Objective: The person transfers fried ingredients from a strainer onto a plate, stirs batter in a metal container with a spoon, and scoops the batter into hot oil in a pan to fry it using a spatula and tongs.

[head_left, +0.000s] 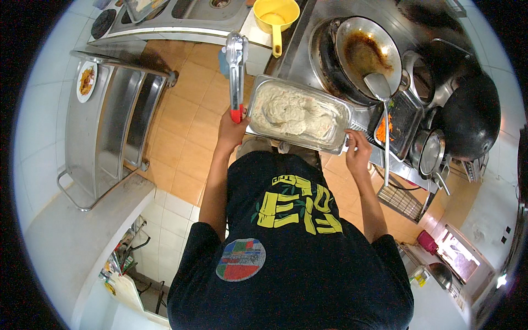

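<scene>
In front of my body is a rectangular steel food pan, filled with a pale, thick batter-like mixture. My right hand pinches the pan's right end near its corner. At the opposite end, my left hand is closed around a pair of metal tongs with red grips. The tongs stand up with their heads pointing away from me. That hand also touches the pan's left edge; whether its fingers pass under the pan is hidden.
A wok with browned oil sits on the stove at the right, a long-handled wok spatula across it. Beside it lies a tray of shredded orange food. A yellow saucepan-shaped dipper stands beyond; a steel cart bears a plate of food.
</scene>
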A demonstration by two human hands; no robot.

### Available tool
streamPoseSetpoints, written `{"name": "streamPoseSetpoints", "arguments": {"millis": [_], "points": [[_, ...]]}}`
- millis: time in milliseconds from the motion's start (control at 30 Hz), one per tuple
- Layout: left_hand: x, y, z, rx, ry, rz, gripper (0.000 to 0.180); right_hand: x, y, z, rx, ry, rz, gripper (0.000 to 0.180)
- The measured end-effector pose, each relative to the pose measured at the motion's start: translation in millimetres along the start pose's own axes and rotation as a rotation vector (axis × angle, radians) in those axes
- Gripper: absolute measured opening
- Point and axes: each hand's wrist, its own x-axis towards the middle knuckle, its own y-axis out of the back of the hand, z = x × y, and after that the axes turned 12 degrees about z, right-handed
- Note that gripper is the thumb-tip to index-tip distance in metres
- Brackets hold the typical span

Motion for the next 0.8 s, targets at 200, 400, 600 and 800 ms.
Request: {"name": "streamPoseSetpoints", "arguments": {"millis": [200,400,600,800], "points": [[2,-1,5,0.028,-0.03,-0.019,0.02,-22,-93,5,0.265,-0.328,0.111,0.026],[2,-1,3,-0.008,-0.03,-0.026,0.019,23,-122,-55,0.528,-0.628,0.052,0.032],[1,0,10,0.027,0.009,-0.05,0.018,5,-114,-50,0.435,-0.206,-0.022,0.021],[1,1,7,0.034,-0.028,-0.017,0.019,2,-45,-12,0.094,-0.026,0.029,0.019]]}}
